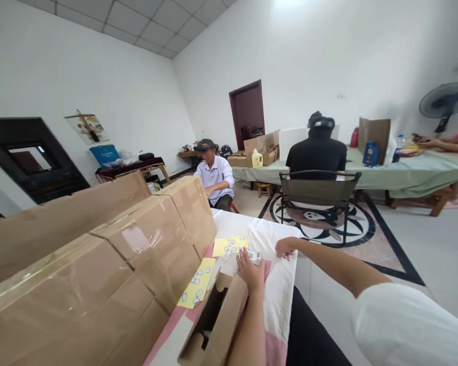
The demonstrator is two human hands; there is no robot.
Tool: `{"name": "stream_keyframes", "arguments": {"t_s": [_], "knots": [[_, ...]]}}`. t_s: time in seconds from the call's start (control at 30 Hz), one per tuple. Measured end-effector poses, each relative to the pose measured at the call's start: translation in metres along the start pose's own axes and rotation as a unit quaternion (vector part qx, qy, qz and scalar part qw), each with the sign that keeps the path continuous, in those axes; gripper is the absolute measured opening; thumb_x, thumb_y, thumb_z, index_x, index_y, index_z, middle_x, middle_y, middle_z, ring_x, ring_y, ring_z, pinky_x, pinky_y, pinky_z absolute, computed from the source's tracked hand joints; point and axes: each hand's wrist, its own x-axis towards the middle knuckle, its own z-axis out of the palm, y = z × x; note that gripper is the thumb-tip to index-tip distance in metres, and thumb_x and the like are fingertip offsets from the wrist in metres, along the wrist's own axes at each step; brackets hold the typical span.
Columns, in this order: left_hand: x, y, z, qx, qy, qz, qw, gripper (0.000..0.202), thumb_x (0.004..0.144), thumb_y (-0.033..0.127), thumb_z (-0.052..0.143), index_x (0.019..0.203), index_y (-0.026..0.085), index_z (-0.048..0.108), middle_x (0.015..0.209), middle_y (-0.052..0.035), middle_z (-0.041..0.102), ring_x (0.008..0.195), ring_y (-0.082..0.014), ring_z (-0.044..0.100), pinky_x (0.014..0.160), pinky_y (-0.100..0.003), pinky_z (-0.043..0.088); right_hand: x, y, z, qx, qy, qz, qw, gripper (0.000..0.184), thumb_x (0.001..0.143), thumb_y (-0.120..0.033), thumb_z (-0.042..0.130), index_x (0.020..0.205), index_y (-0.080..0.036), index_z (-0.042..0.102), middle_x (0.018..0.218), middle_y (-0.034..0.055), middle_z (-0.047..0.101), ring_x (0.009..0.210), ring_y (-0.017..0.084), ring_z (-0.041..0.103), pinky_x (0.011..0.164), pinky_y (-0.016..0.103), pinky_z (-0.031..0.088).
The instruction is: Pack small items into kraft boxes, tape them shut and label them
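My left hand (pixel 251 269) rests over a small white device (pixel 255 257) on the table, its fingers and thumb around it. To its right, above the white tablecloth (pixel 277 295), my right hand (pixel 286 247) has its fingers curled down and pressed together; whatever they hold is too small to tell. Beside my left forearm stands an open, narrow cardboard box (pixel 231 310), its inside mostly dark. Two yellow sheets, one farther off (pixel 219 246) and one nearer (pixel 191 292), bear small pale blue-edged shapes, printed or loose I cannot tell.
Stacked cardboard cartons (pixel 145 239) wall off the left side of the table. Beyond it sits a person in a light shirt (pixel 217 173). Another in black (pixel 316 152) sits in a chair (pixel 320 190) at a green-covered table (pixel 370 178). A fan (pixel 445 101) stands far right.
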Motion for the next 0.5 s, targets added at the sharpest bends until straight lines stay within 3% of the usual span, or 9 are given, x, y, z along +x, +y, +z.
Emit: {"name": "stream_keyframes", "arguments": {"t_s": [0.07,0.17,0.23,0.37,0.5], "knots": [[0.0,0.0,-0.001,-0.027,0.01,0.004,1.0,0.077,0.079,0.035,0.07,0.15,0.02,0.045,0.154,-0.0171,0.05,0.142,-0.0399,0.044,0.103,-0.057,0.048,-0.009,0.007,-0.007,0.024,-0.038,-0.015,0.999,0.017,0.094,-0.034,0.069,0.095,-0.017,0.068,0.094,0.0074,0.072,0.083,0.019,0.07,0.065,0.026,0.054],[-0.001,0.001,-0.001,-0.062,0.021,0.009,0.998,0.075,0.079,0.031,0.07,0.149,0.019,0.047,0.153,-0.0181,0.05,0.141,-0.043,0.043,0.105,-0.062,0.045,-0.024,0.016,-0.022,0.08,-0.046,-0.065,0.994,0.031,0.09,-0.04,0.069,0.073,-0.017,0.056,0.062,0.0026,0.066,0.056,0.013,0.064,0.046,0.02,0.034],[-0.001,0.0,0.0,-0.085,0.025,0.009,0.996,0.073,0.079,0.031,0.069,0.148,0.018,0.048,0.153,-0.0187,0.049,0.142,-0.0449,0.041,0.106,-0.065,0.043,-0.034,0.021,-0.034,0.124,-0.026,-0.109,0.986,0.032,0.089,-0.045,0.065,0.076,-0.018,0.052,0.06,0.0005,0.065,0.05,0.01,0.06,0.045,0.019,0.029],[0.001,-0.001,-0.002,-0.143,0.036,0.014,0.989,0.068,0.081,0.034,0.069,0.145,0.018,0.051,0.156,-0.0193,0.046,0.145,-0.0441,0.037,0.112,-0.066,0.036,-0.054,0.022,-0.054,0.205,0.023,-0.178,0.962,0.029,0.086,-0.047,0.06,0.087,-0.02,0.05,0.066,-0.0014,0.067,0.051,0.009,0.06,0.047,0.02,0.029],[-0.01,0.007,-0.018,-0.229,0.056,0.025,0.972,0.055,0.088,0.043,0.062,0.134,0.014,0.057,0.147,-0.0222,0.053,0.142,-0.0356,0.044,0.116,-0.058,0.036,-0.073,0.013,-0.05,0.333,0.014,-0.28,0.9,0.031,0.084,-0.045,0.067,0.087,-0.02,0.049,0.065,-0.0015,0.068,0.048,0.009,0.06,0.047,0.02,0.026]]}}
